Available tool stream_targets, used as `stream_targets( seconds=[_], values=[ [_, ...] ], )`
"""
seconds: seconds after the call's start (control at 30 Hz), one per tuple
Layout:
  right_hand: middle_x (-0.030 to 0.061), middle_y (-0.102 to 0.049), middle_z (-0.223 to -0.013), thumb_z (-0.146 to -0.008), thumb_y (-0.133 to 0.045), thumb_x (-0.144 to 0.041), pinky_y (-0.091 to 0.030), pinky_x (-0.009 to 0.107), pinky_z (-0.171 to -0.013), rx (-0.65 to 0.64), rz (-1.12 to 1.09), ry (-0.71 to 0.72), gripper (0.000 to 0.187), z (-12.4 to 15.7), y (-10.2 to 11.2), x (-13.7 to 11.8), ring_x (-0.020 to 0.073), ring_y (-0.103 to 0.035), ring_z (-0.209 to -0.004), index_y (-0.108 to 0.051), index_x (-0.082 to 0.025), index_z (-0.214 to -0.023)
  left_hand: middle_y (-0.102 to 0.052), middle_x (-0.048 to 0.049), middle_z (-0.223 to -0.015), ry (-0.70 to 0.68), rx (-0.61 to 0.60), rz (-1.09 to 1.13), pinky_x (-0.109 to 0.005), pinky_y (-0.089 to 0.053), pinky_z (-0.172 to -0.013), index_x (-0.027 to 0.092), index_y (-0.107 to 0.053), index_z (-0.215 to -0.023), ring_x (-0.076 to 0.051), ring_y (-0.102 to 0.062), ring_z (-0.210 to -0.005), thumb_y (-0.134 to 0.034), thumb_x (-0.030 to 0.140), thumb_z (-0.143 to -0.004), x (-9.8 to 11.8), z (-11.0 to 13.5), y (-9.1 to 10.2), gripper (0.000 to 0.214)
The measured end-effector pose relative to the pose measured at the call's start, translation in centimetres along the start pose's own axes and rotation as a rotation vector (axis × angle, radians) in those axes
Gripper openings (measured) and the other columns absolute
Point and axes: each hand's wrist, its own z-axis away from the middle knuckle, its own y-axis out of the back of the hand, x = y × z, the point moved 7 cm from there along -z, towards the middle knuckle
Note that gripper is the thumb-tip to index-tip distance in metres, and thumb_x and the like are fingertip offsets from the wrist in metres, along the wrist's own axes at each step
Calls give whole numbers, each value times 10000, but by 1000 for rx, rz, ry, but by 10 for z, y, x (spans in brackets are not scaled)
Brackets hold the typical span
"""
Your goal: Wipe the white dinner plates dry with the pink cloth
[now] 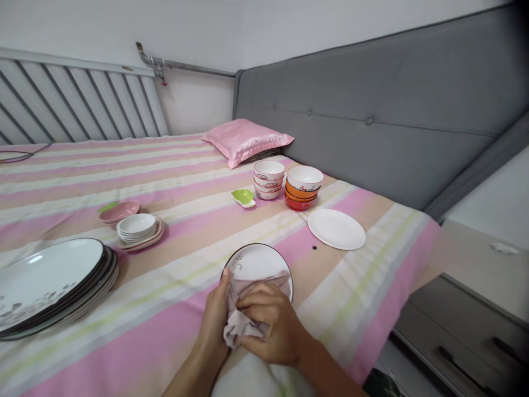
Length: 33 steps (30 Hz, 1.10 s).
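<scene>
My left hand point(215, 311) grips the left edge of a round white plate point(260, 258) with a dark rim and a floral print, its thumb along the rim. A crumpled greyish-pink cloth point(243, 326) lies over the plate's lower part. Bunched in the fingers of my right hand point(270, 320), the cloth presses on the plate's face. The plate is tilted toward me above the striped bedspread, and its lower edge is hidden by cloth and hands.
Stacked plates point(53, 275) stand at left, near small white dishes point(138, 226) and a pink dish point(119, 212). Beyond are a green leaf-shaped dish point(243, 197), white bowls point(268, 179), coloured bowls point(303, 187) and a white oval plate point(336, 229). A nightstand point(467, 325) adjoins the bed.
</scene>
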Motion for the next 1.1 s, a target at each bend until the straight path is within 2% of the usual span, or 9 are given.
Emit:
stream_targets(
  seconds=[0.13,0.4,0.53,0.63,0.77,0.87,0.97,1.1],
  values=[
    [-19,-668,-741,-543,-705,-163,-408,283,-747,-99,8,-49,149,1,1,6,151,-560,-741,-571,-181,-605,-711,-112,-861,21,64,-45,-331,-530,-732,80,-630,-1048,-245,-674,-800,-599,544,-765,1,0,3,544],
    [-42,-520,-526,-547,-688,-216,-350,247,-649,-317,251,-155,278,4,11,16,114,-483,-587,-418,-172,-491,-700,-117,-984,0,108,-72,-326,-533,-775,128,-611,-1114,-243,-661,-897,-626,541,-749,0,0,7,551],
    [-24,-583,-571,-561,-696,-255,-367,254,-679,-376,348,-213,240,9,21,26,141,-536,-637,-476,-174,-507,-691,-130,-1026,34,132,-68,-349,-540,-782,152,-600,-1138,-257,-654,-938,-638,528,-744,-3,-3,10,546],
    [0,-644,-664,-614,-691,-304,-389,280,-728,-349,403,-250,160,10,35,35,175,-574,-716,-583,-189,-588,-688,-146,-1029,56,154,-74,-363,-544,-785,146,-597,-1144,-266,-654,-946,-639,528,-744,-5,-3,11,554],
    [24,-670,-809,-693,-656,-289,-402,305,-803,-197,470,-283,94,7,58,47,192,-584,-824,-645,-198,-716,-681,-150,-1055,44,159,-59,-366,-548,-788,150,-597,-1143,-265,-654,-951,-639,508,-753,-3,0,9,532],
    [49,-651,-844,-747,-605,-269,-425,296,-754,-42,509,-359,92,9,72,59,200,-579,-853,-637,-187,-775,-689,-154,-1029,45,197,-79,-362,-552,-778,142,-601,-1133,-264,-661,-932,-646,501,-750,-2,3,10,528],
    [71,-646,-875,-809,-538,-312,-442,304,-717,223,450,-461,175,14,87,67,209,-589,-839,-620,-174,-878,-696,-155,-1000,30,206,-114,-353,-555,-766,137,-607,-1120,-262,-669,-909,-646,511,-746,0,3,11,530],
    [76,-666,-882,-838,-502,-383,-468,314,-720,686,218,-575,283,30,107,71,210,-618,-820,-578,-166,-1003,-703,-157,-956,0,202,-210,-348,-554,-738,122,-620,-1091,-266,-676,-866,-630,551,-739,1,3,12,555]
  ],
)
